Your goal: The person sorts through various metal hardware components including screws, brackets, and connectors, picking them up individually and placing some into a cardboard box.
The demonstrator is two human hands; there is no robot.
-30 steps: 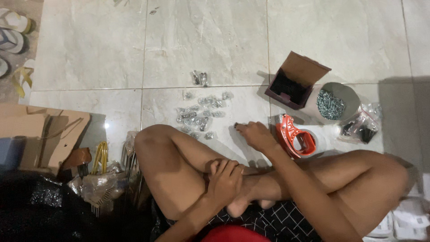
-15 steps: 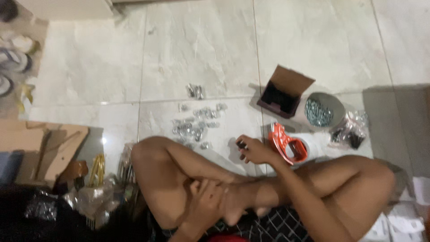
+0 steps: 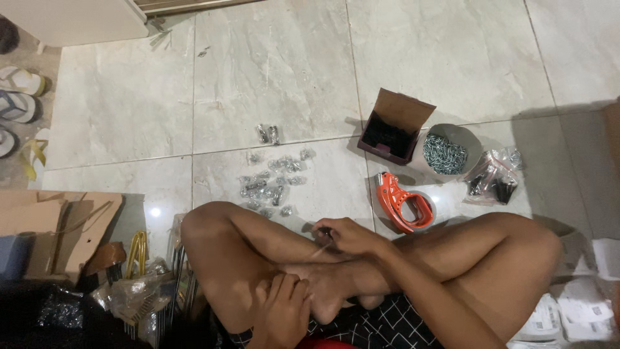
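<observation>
Orange tape dispenser [image 3: 405, 205], brown cardboard box [image 3: 394, 126], grey marbled floor tiles [image 3: 271, 64], black-and-white grid-patterned shorts [image 3: 381, 326]

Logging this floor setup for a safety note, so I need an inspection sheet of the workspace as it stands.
Surface: pale marble floor tiles.
Job's things: small bagged hardware packets, open brown box, bowl of screws.
Clutter: orange tape dispenser, clear bag of dark parts, cardboard, sandals.
Grips: right hand pinches a small dark item; left hand rests on a foot.
Cables: nothing seen.
Surroundings: white cabinet edge.
</observation>
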